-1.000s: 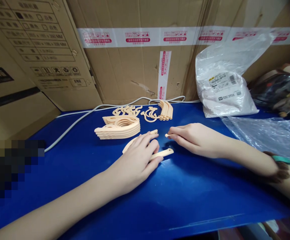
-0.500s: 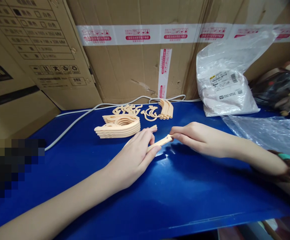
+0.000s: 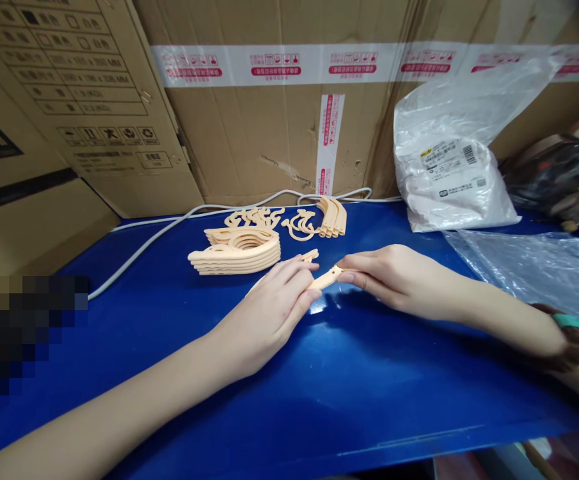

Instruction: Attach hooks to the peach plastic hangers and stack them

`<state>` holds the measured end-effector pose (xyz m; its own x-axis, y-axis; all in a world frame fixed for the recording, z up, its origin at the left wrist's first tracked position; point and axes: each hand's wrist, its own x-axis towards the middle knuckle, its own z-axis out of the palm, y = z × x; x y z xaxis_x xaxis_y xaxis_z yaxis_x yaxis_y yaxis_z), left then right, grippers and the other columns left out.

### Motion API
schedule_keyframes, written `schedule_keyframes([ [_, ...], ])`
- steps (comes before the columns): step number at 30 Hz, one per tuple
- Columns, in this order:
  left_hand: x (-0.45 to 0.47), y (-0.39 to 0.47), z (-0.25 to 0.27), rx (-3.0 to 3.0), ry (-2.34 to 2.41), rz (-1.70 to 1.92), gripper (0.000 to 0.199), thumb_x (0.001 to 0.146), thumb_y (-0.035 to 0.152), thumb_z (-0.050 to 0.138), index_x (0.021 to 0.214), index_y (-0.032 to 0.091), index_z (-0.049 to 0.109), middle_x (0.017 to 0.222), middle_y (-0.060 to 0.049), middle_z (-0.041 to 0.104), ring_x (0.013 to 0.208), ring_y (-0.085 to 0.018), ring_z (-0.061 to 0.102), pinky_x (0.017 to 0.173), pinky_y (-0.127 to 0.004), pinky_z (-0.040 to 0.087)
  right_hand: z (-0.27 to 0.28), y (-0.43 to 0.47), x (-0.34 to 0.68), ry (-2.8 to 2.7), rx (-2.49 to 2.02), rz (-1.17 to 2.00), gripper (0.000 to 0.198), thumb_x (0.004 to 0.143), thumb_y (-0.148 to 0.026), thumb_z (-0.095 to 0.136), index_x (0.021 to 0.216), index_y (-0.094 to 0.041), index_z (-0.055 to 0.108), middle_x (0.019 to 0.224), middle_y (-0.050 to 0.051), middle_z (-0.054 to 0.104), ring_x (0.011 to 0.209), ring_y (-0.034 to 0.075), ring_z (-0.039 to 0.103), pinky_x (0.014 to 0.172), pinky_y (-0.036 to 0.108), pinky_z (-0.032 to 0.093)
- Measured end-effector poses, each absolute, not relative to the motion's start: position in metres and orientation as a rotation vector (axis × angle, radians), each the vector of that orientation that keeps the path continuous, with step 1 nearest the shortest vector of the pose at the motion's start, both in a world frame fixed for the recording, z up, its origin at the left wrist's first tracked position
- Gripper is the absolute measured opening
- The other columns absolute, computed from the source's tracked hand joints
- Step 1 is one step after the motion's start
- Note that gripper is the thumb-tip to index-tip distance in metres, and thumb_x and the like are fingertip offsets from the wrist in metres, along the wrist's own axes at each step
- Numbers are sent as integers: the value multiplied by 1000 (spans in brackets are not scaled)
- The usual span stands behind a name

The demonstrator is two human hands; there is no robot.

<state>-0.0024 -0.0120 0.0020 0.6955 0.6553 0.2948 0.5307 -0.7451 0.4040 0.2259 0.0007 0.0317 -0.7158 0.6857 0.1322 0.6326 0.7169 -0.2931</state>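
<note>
My left hand (image 3: 274, 313) is closed around a cream plastic hanger piece (image 3: 325, 278), whose end with a small dark hole sticks out past the thumb. Another cream end (image 3: 310, 256) shows beyond the fingers; whether it belongs to the same piece is hidden. At the tip by the hole, my right hand (image 3: 386, 275) pinches with thumb and forefinger; a thin cream bit seems to lie between them, mostly covered. Just behind my left hand lies a stack of cream hanger parts (image 3: 236, 253). Further back are loose hanger hooks (image 3: 254, 217), more hooks (image 3: 300, 225) and curved hanger arms (image 3: 332, 217).
A white cable (image 3: 154, 248) runs along the back of the blue table (image 3: 349, 393). Cardboard boxes (image 3: 249, 133) stand behind and at left. On the right are a white plastic bag (image 3: 452, 173) and a clear plastic sheet (image 3: 544, 267).
My right fingers have moved slightly left, further over the end of the hanger piece. Less of the piece shows between my hands. The stack and loose parts have stayed put.
</note>
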Motion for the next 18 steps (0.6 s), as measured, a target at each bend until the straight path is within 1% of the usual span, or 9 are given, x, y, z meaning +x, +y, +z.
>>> schedule_keyframes([
  [4, -3, -12, 2, 2623, 944, 595, 32, 103, 29, 27, 109, 16, 56, 130, -8, 56, 134, -14, 36, 117, -33, 26, 27, 0, 229, -2750, -1042, 56, 35, 101, -36, 30, 88, -17, 56, 76, 3, 61, 60, 14, 54, 58, 26, 32],
  [8, -4, -12, 1, 2634, 947, 579, 33, 103, 30, 28, 114, 16, 56, 133, -7, 53, 136, -15, 34, 117, -33, 25, 24, 0, 230, -2761, -991, -93, 38, 102, -36, 28, 89, -16, 58, 76, 3, 61, 58, 13, 55, 57, 26, 33],
  [12, -4, -12, 1, 2652, 934, 572, 35, 103, 30, 27, 114, 15, 57, 133, -8, 54, 136, -15, 35, 117, -32, 25, 24, -1, 230, -2778, -935, -228, 39, 102, -35, 29, 99, -15, 62, 81, 5, 64, 65, 15, 60, 59, 26, 35],
  [15, -4, -11, 2, 2672, 918, 566, 37, 104, 30, 26, 115, 14, 57, 131, -8, 55, 136, -14, 35, 117, -31, 25, 24, -1, 230, -2767, -911, -252, 40, 102, -34, 29, 102, -15, 65, 81, 6, 64, 68, 15, 61, 60, 26, 36],
  [18, -4, -11, 2, 2691, 902, 562, 38, 104, 30, 25, 117, 14, 57, 131, -8, 55, 136, -15, 35, 117, -31, 24, 24, 0, 230, -2737, -887, -158, 39, 101, -34, 33, 102, -15, 67, 78, 5, 62, 65, 14, 59, 59, 26, 35],
])
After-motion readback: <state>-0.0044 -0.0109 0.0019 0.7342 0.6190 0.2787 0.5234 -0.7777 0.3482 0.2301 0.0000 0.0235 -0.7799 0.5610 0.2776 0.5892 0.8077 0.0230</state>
